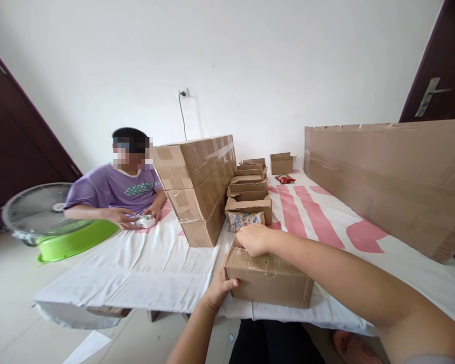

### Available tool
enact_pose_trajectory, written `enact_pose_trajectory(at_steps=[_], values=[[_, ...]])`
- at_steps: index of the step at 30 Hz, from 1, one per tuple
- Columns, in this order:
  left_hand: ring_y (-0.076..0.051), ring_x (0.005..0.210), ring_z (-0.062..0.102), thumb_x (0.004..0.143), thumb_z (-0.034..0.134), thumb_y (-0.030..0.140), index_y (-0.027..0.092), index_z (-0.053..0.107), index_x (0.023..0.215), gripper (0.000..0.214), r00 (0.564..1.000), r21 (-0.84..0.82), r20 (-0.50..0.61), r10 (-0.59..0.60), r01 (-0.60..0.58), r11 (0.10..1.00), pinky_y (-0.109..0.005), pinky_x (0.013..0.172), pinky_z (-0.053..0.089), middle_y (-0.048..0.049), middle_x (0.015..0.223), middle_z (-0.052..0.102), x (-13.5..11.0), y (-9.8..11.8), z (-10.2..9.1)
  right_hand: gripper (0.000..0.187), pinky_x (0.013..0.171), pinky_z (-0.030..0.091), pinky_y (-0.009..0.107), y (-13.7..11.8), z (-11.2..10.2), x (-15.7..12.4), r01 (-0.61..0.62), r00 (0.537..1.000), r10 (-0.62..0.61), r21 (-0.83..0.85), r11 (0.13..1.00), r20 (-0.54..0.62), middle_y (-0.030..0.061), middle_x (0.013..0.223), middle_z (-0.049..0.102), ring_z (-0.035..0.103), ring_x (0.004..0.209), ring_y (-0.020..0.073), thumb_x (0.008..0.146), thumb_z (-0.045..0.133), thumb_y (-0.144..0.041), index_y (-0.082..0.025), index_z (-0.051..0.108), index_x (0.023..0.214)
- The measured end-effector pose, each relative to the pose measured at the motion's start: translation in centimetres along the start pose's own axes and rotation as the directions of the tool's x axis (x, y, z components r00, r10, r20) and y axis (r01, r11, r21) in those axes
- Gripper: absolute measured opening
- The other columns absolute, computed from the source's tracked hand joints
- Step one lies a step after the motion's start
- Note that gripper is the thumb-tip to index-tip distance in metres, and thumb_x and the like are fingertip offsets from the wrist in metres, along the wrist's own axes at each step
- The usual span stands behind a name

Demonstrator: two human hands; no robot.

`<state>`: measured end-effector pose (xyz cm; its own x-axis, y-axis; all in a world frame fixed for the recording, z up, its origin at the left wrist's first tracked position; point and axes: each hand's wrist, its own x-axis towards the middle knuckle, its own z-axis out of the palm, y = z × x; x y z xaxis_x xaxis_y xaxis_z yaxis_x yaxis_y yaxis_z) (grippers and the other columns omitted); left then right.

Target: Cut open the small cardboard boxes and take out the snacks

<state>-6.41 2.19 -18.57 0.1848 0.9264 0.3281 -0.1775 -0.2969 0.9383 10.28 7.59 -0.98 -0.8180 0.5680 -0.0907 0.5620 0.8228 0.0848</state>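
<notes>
Your left hand (220, 287), thumb spread, rests against taped box (272, 290), nine-o'clock end. Your right hand (255, 239) curls on top; fingertips hidden, can't tell grip. Box toward half-past-five, long axis roughly nine-to-three.

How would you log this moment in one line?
left hand: on left side of taped box | right hand: at its top, beside patterned packet | beyond packet: open carton

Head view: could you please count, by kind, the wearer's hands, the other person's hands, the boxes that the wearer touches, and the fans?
Wearer's hands: 2
Other person's hands: 2
Touched boxes: 1
Fans: 1
Total: 6
</notes>
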Motion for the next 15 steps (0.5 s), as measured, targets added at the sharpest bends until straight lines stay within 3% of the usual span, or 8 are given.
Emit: enact_pose_trajectory(at_steps=[4,15], values=[[-0.044,0.141,0.032,0.057,0.084,0.061,0.02,0.035,0.149,0.112,1.0,-0.007,0.008,0.008,-0.008,1.0,-0.053,0.117,0.024,-0.0161,0.154,0.039,0.0,-0.1,-0.1,0.028,0.083,0.051,0.037,0.2,0.5,-0.4,0.033,0.998,-0.033,0.003,0.999,-0.058,0.0183,0.11,0.069,0.067,0.101,0.0302,0.074,0.066,-0.015,-0.011,0.066,0.102],[-0.044,0.143,0.028,0.055,0.086,0.058,0.021,0.035,0.15,0.114,1.0,-0.023,0.008,-0.001,0.001,1.0,-0.055,0.118,0.022,-0.0159,0.154,0.039,0.0,-0.4,-0.3,0.013,0.083,0.046,0.034,1.1,1.6,-1.6,0.002,0.975,0.022,0.109,0.994,-0.221,0.0116,0.104,0.065,0.063,0.097,0.0249,0.088,0.053,-0.018,-0.014,0.059,0.098]])
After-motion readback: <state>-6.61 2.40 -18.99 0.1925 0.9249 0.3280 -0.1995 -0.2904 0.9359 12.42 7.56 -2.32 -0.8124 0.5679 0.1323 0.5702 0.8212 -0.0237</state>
